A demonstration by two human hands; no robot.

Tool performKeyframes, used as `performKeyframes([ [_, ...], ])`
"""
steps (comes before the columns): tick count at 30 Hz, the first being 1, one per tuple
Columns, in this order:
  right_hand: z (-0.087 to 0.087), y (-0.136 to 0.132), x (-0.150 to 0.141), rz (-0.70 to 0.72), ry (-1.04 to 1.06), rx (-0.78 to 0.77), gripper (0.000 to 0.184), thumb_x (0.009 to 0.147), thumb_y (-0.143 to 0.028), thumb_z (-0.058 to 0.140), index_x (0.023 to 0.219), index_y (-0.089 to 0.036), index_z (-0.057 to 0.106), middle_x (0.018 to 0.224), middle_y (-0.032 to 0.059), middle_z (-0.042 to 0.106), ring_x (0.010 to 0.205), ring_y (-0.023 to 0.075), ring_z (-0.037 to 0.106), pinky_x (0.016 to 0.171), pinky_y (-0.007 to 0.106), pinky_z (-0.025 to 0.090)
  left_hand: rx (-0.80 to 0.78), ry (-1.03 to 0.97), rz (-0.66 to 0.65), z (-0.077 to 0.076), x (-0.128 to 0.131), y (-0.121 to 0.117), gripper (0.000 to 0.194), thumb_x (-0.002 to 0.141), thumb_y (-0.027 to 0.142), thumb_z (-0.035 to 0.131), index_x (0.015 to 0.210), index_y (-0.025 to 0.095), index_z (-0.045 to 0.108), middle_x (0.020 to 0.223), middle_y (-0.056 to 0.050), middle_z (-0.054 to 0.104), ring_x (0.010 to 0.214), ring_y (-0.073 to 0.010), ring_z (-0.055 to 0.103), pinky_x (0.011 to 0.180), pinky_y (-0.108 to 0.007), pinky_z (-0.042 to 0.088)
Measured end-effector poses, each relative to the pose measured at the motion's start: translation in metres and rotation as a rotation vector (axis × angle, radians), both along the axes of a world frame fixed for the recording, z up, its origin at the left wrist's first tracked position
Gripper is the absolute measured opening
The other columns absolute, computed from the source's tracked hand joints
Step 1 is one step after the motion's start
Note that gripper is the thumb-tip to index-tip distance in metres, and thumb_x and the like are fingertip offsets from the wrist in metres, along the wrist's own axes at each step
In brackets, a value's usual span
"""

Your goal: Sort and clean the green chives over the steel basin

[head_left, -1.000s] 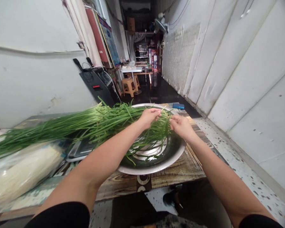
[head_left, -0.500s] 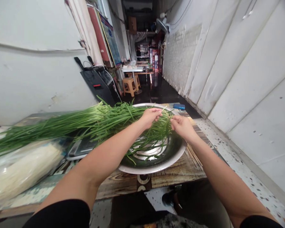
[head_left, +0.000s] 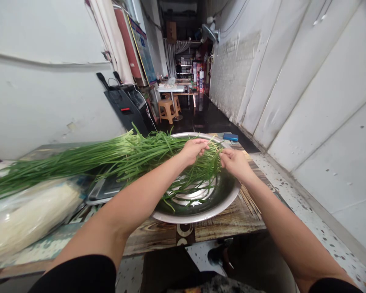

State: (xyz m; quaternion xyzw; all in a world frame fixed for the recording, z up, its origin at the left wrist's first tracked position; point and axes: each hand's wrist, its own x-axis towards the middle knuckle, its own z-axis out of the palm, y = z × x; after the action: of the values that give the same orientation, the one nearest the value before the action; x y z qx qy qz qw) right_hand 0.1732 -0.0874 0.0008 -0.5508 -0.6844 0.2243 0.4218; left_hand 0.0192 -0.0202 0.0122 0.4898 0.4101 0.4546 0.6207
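Both hands meet over the right side of a wide steel basin, where loose green chives lie heaped inside. My left hand is closed on a chive stalk, its pale end sticking out past the fingers. Close beside it, my right hand pinches with thumb and finger at the chives' pale ends; exactly what is between the fingertips is too small to make out. A large bunch of chives stretches left from the basin, pale ends toward it.
Under the bunch is a metal tray. A clear bag of pale noodle-like strands lies at the left. Thin sticks and a small blue box rest on the wooden table. Stools stand farther back.
Both hands stay in almost the same place and keep their closed grip. The view has shifted very slightly.
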Motion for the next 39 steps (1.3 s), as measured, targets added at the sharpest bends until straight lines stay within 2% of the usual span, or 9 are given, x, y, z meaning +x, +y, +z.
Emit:
performKeyframes([
  [17,0.0013,-0.0006,-0.0008,-0.006,-0.007,-0.004,0.031,0.078,-0.026,0.045,0.048,-0.02,0.045,0.044,-0.003,0.049,0.042,0.0099,0.04,0.049,0.023,0.032,-0.026,-0.005,-0.033,-0.0013,-0.0004,0.0011,0.011,0.079,0.005,0.052,0.084,0.008,0.061,0.059,0.0,0.055,0.041,-0.0018,0.038,0.04,-0.015,0.025],
  [39,0.001,0.0,0.0,-0.009,-0.021,-0.014,0.031,0.079,-0.025,0.045,0.048,-0.02,0.045,0.045,-0.0026,0.049,0.041,0.01,0.04,0.049,0.024,0.031,-0.071,-0.051,-0.055,-0.0007,-0.001,0.0011,0.011,0.078,0.005,0.054,0.082,0.009,0.063,0.057,0.0,0.054,0.041,-0.0024,0.038,0.04,-0.015,0.025],
])
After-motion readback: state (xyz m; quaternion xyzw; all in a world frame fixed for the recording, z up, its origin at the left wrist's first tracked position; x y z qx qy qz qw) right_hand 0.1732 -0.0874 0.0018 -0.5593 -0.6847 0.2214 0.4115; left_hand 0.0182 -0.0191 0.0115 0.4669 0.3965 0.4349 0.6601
